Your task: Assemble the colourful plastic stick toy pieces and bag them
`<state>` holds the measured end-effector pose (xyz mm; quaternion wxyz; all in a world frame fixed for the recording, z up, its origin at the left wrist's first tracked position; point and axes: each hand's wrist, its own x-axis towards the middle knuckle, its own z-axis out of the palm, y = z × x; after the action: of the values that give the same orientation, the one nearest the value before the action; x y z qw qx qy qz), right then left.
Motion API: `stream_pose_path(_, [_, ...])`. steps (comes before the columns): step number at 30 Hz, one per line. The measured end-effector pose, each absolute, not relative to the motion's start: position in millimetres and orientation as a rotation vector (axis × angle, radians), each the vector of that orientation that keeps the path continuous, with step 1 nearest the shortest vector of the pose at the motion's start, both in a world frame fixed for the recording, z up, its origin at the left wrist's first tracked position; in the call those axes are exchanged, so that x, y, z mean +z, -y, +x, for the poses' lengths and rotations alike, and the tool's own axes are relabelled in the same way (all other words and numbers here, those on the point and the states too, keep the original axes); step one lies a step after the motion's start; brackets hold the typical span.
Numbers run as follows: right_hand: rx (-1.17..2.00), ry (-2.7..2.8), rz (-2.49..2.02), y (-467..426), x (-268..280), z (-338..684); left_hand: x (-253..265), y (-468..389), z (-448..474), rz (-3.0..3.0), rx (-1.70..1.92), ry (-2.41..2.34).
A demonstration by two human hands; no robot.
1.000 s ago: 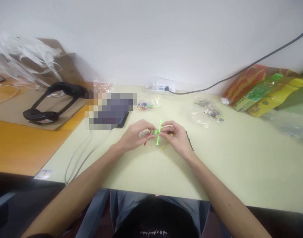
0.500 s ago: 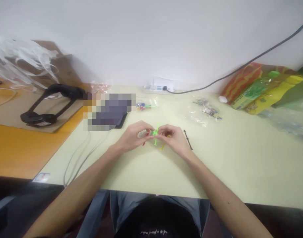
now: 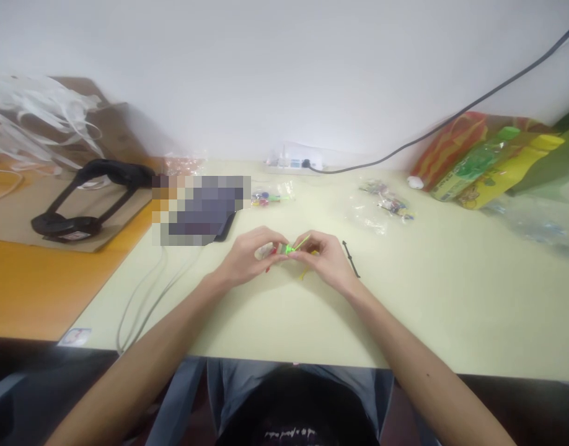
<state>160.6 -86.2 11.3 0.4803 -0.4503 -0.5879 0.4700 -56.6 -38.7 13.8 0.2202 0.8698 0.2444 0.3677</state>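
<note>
Both hands meet over the middle of the table, fingertips pinched around a small bright green plastic piece [image 3: 290, 249]. My left hand [image 3: 254, 255] is closed on its left side, and my right hand [image 3: 322, 259] is closed on its right side. A thin green arm of the piece points up to the right. Below the left fingers a bit of a red piece [image 3: 268, 269] shows; under the right hand lies part of a yellow piece [image 3: 303, 274]. Fingers hide most of both. A thin black rod [image 3: 351, 259] with knobbed ends lies just right of my right hand.
Behind the hands lie clear bags of small coloured parts [image 3: 271, 197], [image 3: 391, 204]. A dark tablet-like device [image 3: 205, 207], partly pixelated, is at left, with cables in front. A black frame [image 3: 93, 198] rests on cardboard. A power strip [image 3: 294, 160] and bottle [image 3: 480, 164] stand near the wall.
The green piece has turned between my fingers: its long arm stood nearly upright and now leans to the right. Both hands stay in about the same place.
</note>
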Motion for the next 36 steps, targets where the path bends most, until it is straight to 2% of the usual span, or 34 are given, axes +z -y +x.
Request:
stream_pose_path(15, [1.260,1.366,-0.989,88.9,15.5,162.4,15.9,43.1,-54.8,2.078,0.946,-0.637])
stream_pose_path(36, [1.401,1.451,-0.946,90.6,19.2,168.4,18.7,41.6,-54.0,2.047,0.822,-0.563])
